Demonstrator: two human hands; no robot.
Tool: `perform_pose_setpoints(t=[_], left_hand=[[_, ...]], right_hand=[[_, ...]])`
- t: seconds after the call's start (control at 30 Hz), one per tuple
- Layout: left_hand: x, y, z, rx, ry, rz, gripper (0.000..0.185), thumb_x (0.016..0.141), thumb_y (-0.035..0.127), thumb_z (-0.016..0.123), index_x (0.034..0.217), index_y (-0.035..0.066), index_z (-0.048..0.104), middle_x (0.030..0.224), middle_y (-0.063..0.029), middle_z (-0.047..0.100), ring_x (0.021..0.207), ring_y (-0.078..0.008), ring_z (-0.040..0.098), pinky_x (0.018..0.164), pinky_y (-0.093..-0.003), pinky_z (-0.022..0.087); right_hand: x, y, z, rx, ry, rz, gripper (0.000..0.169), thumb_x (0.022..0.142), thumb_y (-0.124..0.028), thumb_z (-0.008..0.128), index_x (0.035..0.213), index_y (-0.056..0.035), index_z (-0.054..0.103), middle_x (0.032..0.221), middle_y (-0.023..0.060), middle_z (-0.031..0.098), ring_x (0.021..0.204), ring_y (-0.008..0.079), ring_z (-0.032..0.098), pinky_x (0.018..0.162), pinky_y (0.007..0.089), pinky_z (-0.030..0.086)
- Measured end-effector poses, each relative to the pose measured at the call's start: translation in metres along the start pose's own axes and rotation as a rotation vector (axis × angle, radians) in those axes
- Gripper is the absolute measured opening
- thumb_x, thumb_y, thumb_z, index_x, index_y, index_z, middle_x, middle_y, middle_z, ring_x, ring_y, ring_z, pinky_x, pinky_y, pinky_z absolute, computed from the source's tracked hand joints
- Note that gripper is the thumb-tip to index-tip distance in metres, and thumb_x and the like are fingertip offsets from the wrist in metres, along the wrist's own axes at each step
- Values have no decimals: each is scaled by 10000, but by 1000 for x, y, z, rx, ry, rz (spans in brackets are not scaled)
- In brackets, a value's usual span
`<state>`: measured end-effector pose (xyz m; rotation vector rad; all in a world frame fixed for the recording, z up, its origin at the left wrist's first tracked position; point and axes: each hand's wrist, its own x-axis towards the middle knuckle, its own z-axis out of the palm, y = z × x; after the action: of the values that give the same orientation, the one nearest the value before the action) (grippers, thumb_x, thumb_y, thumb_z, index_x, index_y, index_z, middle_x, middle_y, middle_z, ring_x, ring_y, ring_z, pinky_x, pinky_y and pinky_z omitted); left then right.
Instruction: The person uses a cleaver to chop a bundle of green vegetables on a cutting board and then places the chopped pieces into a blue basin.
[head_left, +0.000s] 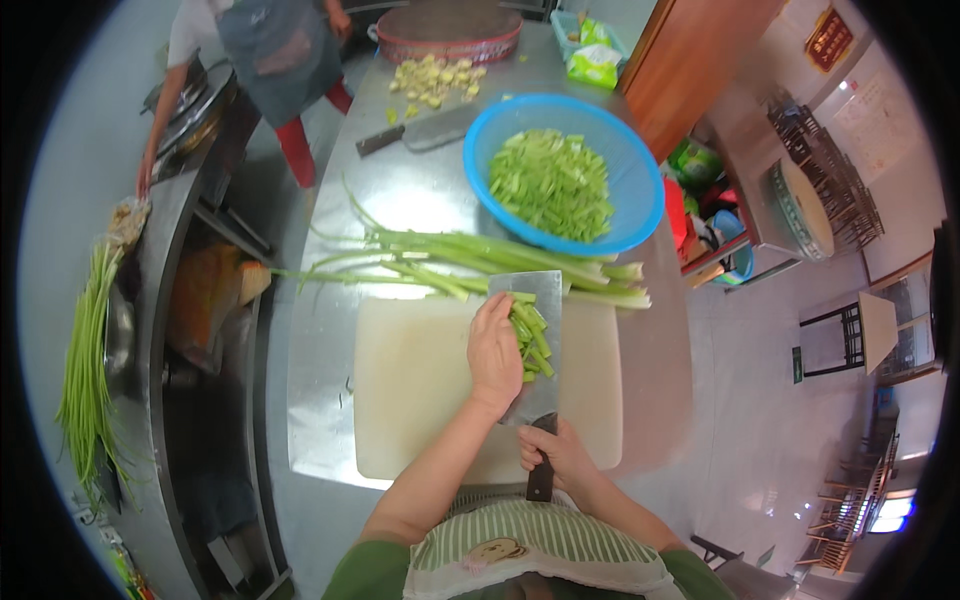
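Observation:
My right hand (561, 454) grips the dark handle of a Chinese cleaver (534, 401), whose wide blade lies flat over a white cutting board (420, 382). On the blade rests a small heap of cut green celery pieces (532, 341). My left hand (496, 352) lies along the left side of this heap, its fingers together and touching the pieces. Past the board's far edge, long celery stalks (450, 255) stretch across the steel table. Behind them stands a blue plastic basket (480, 176) with chopped celery (551, 184) in it.
A second cleaver (439, 131) lies on the steel table (405, 195) beside sliced yellowish pieces (435, 79). Farther back are a red-rimmed oval tub (450, 37) and a green basket (592, 34). To the left, long green stalks (90, 360) lie on a counter, where another person (277, 60) stands.

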<state>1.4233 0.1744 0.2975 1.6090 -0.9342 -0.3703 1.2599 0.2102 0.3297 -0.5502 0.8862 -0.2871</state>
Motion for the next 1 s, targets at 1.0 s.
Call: perform_pose_setpoints(t=[1.0], left_hand=[[100,-109,-87,931,-309,552,120,794,71,530,898,95,584,950,-74,583,982,-257,557,907,-390,403]], right_hand=[[-47,-21,-110,-419,369,-121,82,810,-43,643,852,-5,584,593,16,536,493,94,492,466,251,395]])
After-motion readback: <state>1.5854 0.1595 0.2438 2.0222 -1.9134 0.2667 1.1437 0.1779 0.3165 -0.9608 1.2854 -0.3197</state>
